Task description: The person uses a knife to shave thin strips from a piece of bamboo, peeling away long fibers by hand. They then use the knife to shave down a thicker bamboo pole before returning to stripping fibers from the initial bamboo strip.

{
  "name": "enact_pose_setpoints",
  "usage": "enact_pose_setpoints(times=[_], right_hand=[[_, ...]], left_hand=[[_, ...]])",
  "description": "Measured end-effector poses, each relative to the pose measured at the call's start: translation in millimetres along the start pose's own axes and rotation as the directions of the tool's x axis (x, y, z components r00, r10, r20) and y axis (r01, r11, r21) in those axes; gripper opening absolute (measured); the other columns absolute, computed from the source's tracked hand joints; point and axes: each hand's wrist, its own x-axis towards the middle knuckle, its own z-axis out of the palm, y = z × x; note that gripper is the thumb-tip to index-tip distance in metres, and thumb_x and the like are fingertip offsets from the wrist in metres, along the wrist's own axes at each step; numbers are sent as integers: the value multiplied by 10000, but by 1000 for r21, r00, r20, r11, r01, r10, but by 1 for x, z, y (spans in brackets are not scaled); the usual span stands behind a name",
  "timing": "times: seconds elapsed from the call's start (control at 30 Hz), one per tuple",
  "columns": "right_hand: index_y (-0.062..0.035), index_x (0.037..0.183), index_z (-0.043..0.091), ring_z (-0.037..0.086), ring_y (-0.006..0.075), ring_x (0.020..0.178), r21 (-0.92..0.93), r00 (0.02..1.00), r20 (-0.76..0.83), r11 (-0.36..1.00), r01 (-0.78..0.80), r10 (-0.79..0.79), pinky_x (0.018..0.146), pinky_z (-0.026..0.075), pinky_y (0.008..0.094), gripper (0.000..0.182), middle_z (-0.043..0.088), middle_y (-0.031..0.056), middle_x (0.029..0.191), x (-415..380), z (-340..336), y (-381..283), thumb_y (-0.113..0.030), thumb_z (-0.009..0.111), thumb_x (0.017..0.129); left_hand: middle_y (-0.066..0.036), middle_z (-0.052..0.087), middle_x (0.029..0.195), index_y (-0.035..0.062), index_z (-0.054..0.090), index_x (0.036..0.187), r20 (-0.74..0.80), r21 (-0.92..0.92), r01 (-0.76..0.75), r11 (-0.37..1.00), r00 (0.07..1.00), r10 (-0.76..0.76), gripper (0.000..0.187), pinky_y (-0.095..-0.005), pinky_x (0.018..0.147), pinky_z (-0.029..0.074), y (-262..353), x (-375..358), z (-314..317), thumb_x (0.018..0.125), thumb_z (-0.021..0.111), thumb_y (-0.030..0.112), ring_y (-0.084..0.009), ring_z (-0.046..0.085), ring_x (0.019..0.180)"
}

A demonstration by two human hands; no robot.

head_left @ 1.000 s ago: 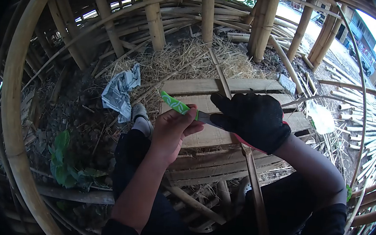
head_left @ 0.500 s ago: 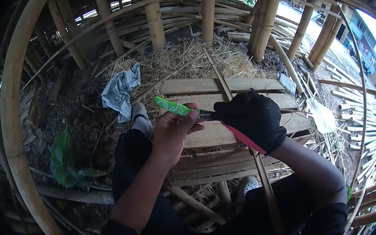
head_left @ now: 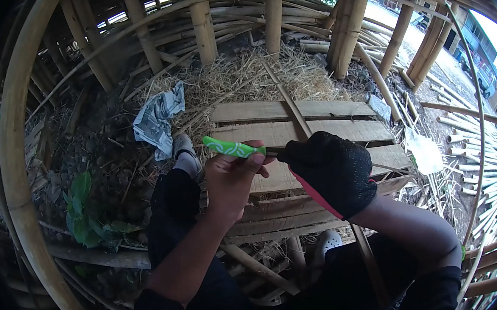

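My left hand (head_left: 231, 180) is closed around the green, white-patterned handle of a knife (head_left: 232, 148). Only a short bit beyond the handle shows; the blade is mostly hidden by my right hand. A black glove with a pink-red edge covers my right hand (head_left: 333, 172), whose fingers are curled closed beside the end of the handle. A long bamboo strip (head_left: 289, 102) runs diagonally through my right hand and comes out below it toward my lap. Both hands are above a slatted wooden platform (head_left: 336, 111).
Bamboo posts (head_left: 347, 36) and a curved bamboo pole (head_left: 17, 133) surround the workspace. Straw (head_left: 231, 81) lies behind the platform. Crumpled newspaper (head_left: 159, 121) and a leafy plant (head_left: 78, 210) are at left. Cut bamboo poles (head_left: 486, 172) and a white plastic sheet (head_left: 425, 153) lie at right.
My right hand has shifted slightly down and rotated, and the bamboo strip's lower end has swung a little right. My left hand still holds the knife in nearly the same place.
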Motion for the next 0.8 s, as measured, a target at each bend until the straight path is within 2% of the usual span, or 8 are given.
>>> enact_pose_setpoints(times=[0.13, 0.27, 0.33, 0.37, 0.43, 0.57, 0.63, 0.8], right_hand=[[-254, 1045, 744, 666, 236, 696, 91, 997, -4, 993, 71, -71, 597, 539, 344, 213, 651, 29, 813, -1, 7, 9, -297, 720, 837], [-257, 1061, 744, 672, 222, 727, 68, 995, -47, 993, 95, -92, 609, 542, 333, 219, 657, 30, 830, 0, 6, 10, -293, 713, 847], [-230, 1007, 727, 677, 265, 781, 177, 1000, -4, 984, -5, 6, 646, 556, 381, 156, 668, 68, 855, 2, 0, 6, -248, 628, 889], [-230, 1007, 727, 677, 265, 781, 176, 1000, -5, 984, -5, 6, 646, 556, 381, 156, 668, 68, 855, 3, -1, 6, -248, 628, 889], [-258, 1066, 741, 682, 208, 785, -41, 984, 55, 985, 169, -167, 630, 553, 340, 230, 668, 14, 864, 8, -1, 8, -298, 709, 841], [-272, 1064, 740, 681, 209, 789, -4, 987, 78, 990, 139, -139, 634, 556, 339, 221, 669, 14, 872, 10, 2, 13, -294, 691, 849], [-222, 1036, 734, 681, 241, 815, 124, 973, 92, 972, 201, -213, 656, 558, 379, 190, 690, 50, 889, 13, 0, 19, -293, 621, 900], [-225, 1038, 737, 684, 241, 804, 39, 969, 172, 984, 175, -180, 659, 562, 379, 187, 691, 45, 903, 12, 0, 20, -271, 628, 893]], left_hand=[[-111, 712, 943, -43, 663, 1102, 36, -15, -64, 998, 997, 64, 220, -320, 699, 573, 0, 1, -4, 914, 691, 67, -206, 706, 837], [-109, 705, 956, -53, 666, 1081, 14, -23, -63, 998, 998, 64, 197, -302, 700, 597, 5, 2, 0, 896, 697, 7, -164, 696, 811], [-108, 704, 932, -46, 663, 1083, 13, -14, -39, 999, 999, 39, 208, -286, 691, 587, 9, 4, 1, 883, 707, -6, -149, 689, 799], [-107, 704, 909, -39, 661, 1084, 13, -6, -16, 1000, 1000, 17, 221, -269, 682, 576, 10, 6, 1, 871, 717, -19, -134, 683, 787], [-94, 698, 885, -31, 660, 1077, 8, 52, 5, 999, 1000, -6, 229, -245, 672, 557, 10, 6, -1, 858, 726, -29, -112, 668, 772], [-50, 677, 851, -10, 664, 1044, 0, 146, 29, 989, 1000, -29, 224, -189, 653, 504, 18, 7, -5, 837, 744, -36, -56, 624, 742], [-42, 675, 854, -8, 664, 1043, -6, 137, 28, 990, 1000, -28, 225, -183, 654, 501, 18, 8, -5, 835, 746, -35, -51, 619, 741], [-41, 675, 870, -3, 666, 1040, -8, 137, 67, 988, 998, -67, 227, -175, 652, 497, 16, 8, -5, 832, 750, -35, -53, 621, 745]])
